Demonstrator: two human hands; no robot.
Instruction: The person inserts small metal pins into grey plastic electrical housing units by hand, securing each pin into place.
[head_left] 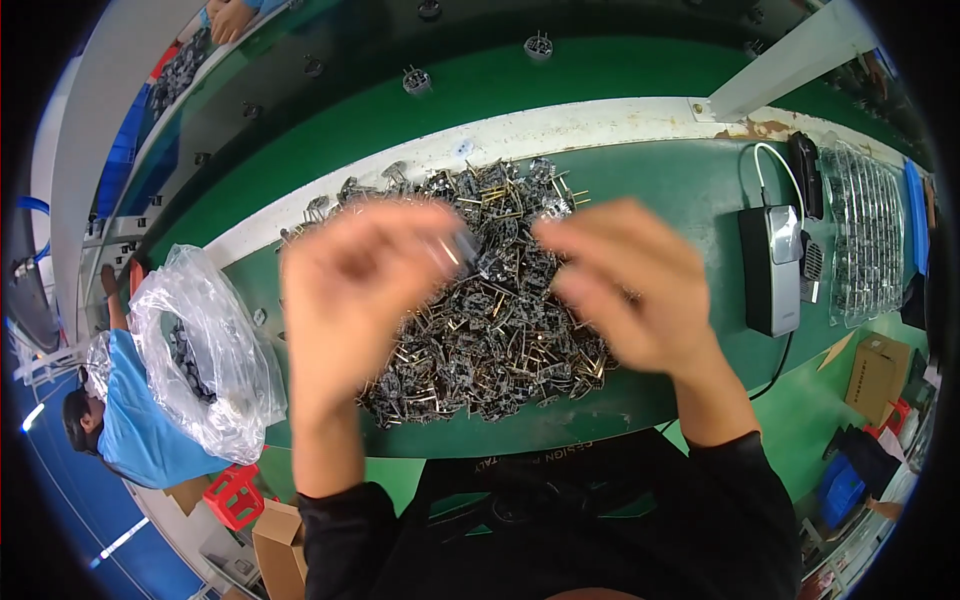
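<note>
The left hand [350,290] and right hand [630,285] pinched 1 small part [467,247] above the pile [490,330]; it looked light, stiff, with thin pins, best held by its body.

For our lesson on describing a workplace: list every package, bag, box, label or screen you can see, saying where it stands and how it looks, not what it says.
Clear plastic bag: left table edge, crumpled, dark parts inside.
Brown cardboard box: on the floor at right, plain.
Brown cardboard boxes: lower left floor, flaps open.
Dark rectangular device: right of the parts pile, glossy face, cabled.
Clear blister tray: far right, ribbed.
</note>
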